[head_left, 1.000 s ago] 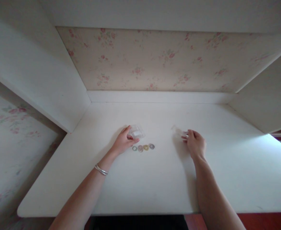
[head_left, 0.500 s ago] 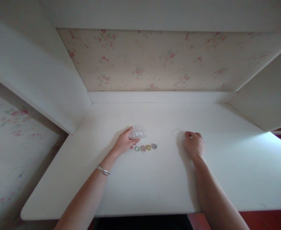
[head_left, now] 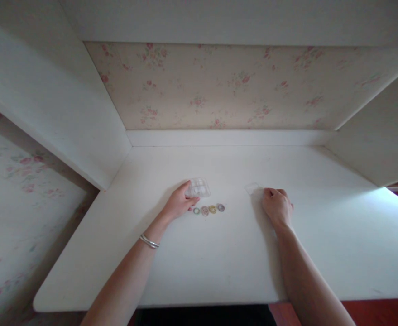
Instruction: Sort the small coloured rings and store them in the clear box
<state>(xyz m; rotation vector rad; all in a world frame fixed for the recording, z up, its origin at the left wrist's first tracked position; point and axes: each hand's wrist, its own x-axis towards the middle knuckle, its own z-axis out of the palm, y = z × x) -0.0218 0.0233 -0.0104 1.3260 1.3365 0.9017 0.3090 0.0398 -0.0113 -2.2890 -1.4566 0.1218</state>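
Note:
My left hand (head_left: 180,201) grips a clear plastic box (head_left: 200,188) with small compartments, thumb at the near side and fingers at the left edge. Just in front of it, a row of small coloured rings lies on the table: a green ring (head_left: 196,211), a pink ring (head_left: 204,211), a yellow ring (head_left: 212,209) and a greyish-purple ring (head_left: 221,207). Farther right, my right hand (head_left: 277,206) is closed, its fingertips pinching the edge of a thin, clear plastic piece (head_left: 252,188). Whether that piece is a lid or a bag is hard to make out.
The white table (head_left: 199,262) has a raised back edge (head_left: 232,137) below flowered wallpaper (head_left: 215,86). White panels rise at the left (head_left: 66,113) and the right (head_left: 382,117), and a shelf (head_left: 239,20) spans the top.
The whole view has shifted slightly. Both hands keep their holds, and the rings lie as before on the table.

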